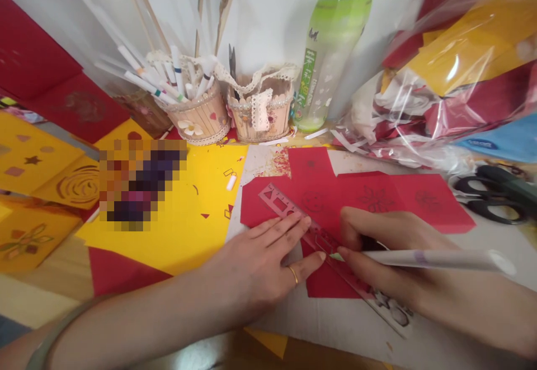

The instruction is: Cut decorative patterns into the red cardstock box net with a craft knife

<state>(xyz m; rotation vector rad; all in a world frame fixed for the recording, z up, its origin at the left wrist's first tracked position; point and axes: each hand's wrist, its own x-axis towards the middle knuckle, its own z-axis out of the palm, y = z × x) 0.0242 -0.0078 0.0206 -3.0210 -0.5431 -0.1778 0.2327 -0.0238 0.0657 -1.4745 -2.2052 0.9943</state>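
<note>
My left hand [268, 255] lies with its fingers stretched out on a clear plastic stencil ruler [274, 199], pressing it down. The ruler lies slantwise across a red paper box cutout [361, 194], which is flat and has flower drawings on some panels. My right hand [403, 269] is closed around a white marker pen [444, 259] with a purple band. The pen's pale green tip is at the ruler near my left thumb; whether it touches the paper I cannot tell.
Yellow paper [201, 191] lies left, beside a pixelated patch. Behind stand a marker holder [201, 115], a lace-trimmed holder [262, 113] and a green-capped-looking drink bottle [323, 68]. Black-handled scissors [482, 191] and a clear plastic bag [453, 96] are right. Decorated yellow panels [37, 157] stand left.
</note>
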